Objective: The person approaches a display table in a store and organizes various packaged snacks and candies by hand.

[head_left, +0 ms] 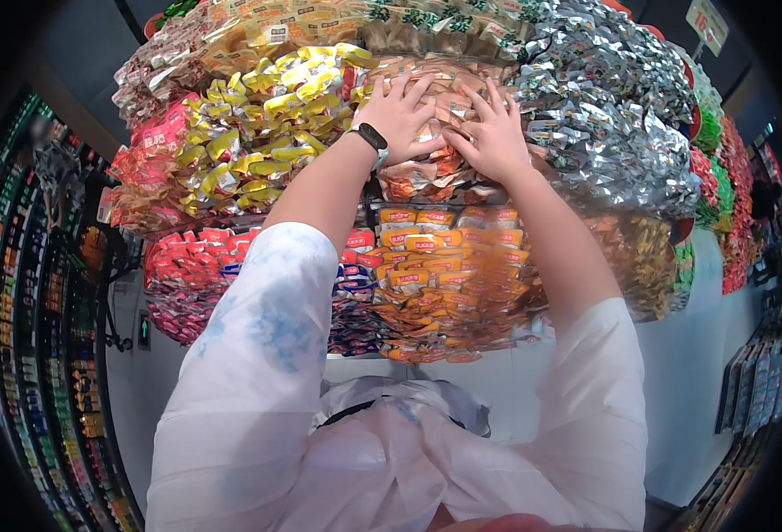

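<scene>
My left hand (401,120) lies with spread fingers on a pile of snack packets in clear and orange-brown wrapping (444,80). A dark fitness band (370,137) is on that wrist. On the right side of the same pile rests my right hand (494,133), fingers also apart and pressed flat on the packets. Neither hand grips a packet. Yellow-and-white packets (276,115) lie left of my left hand, and silver packets (603,115) fill the section right of my right hand.
Orange packets (435,257) hang in a lower tier in front, beside red and pink ones (191,275). Stocked shelves (41,337) stand at the left. A price sign (707,25) rises at the upper right. White panels (692,355) form the display's base.
</scene>
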{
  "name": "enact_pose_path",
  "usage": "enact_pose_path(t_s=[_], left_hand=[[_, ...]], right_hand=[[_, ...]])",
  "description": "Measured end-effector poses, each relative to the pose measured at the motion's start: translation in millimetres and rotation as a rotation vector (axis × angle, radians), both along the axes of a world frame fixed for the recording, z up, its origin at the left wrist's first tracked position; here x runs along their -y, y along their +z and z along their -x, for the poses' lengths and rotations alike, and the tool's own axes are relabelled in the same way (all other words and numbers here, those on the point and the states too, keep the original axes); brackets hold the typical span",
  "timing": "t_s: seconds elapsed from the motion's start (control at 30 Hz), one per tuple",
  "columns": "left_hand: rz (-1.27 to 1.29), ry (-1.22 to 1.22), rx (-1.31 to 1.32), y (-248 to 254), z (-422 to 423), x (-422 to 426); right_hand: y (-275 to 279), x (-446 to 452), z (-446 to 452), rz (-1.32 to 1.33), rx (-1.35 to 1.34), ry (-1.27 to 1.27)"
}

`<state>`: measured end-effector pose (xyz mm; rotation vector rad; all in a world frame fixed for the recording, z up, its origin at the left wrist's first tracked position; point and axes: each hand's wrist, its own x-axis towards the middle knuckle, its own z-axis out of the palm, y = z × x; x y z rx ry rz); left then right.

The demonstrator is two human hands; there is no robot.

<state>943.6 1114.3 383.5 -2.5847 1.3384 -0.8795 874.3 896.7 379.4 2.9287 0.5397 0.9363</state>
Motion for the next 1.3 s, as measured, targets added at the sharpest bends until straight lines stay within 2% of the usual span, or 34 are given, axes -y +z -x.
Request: enact_pose_path(t_s=[0.13,0.3,0.4,0.9,1.03,1.3], left_hand=[[-0.014,-0.002,0.036,-3,1,-1],[-0.075,0.072,0.037,-1,10,1],[0.001,0.034,0.041,-6,17,1],[0.030,0.146,-0.017,-13,32,5],[-0.089,0.362,-0.142,1,51,15],[0.033,0.636,-0.284,0,86,36]], right_hand=[[-9,2,-3,-0.029,0.127,0.050],[-10,2,-2,-0.049,0.139,0.068],[-15,4,0,-0.115,0.174,0.127],[-14,6,11,-0.030,0.075,0.102],[-12,4,11,-0.021,0.011,0.077],[-7,0,18,-0.034,-0.144,0.037]])
